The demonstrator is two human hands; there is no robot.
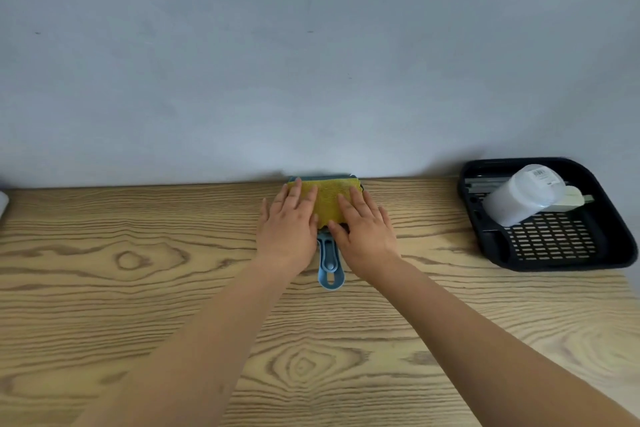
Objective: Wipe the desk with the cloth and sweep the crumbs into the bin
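Pale wood with dark looping grain fills the lower half of the frame: one desk (138, 322), running from the bottom edge up to a grey wall across the upper half. Two bare forearms rise from the bottom edge and converge toward the centre.

At the centre, two hands lie flat, side by side. The left hand (289, 225) has its fingers straight and slightly spread, fingertips resting on the left part of one yellow cloth (327, 201). The right hand (365, 229) does the same on the right part, fingers extended, thumb angled inward along the cloth's near edge. Neither hand curls around anything; both press with flat palms and relaxed fingers.

The cloth sits between and under the fingertips of both hands, a strip of it bare in the gap between them. It lies at the far edge of the desk, close against the wall, on top of one blue dustpan (330, 267), whose rim peeks out behind the cloth and whose handle runs toward the viewer between the two wrists.

At the right of the frame, well apart from the hands, stands one black slatted tray (554, 243). In it lies one white container (523, 194) on its side, with a pale object partly hidden behind it.

At the far left edge, a sliver of something white is cut off.
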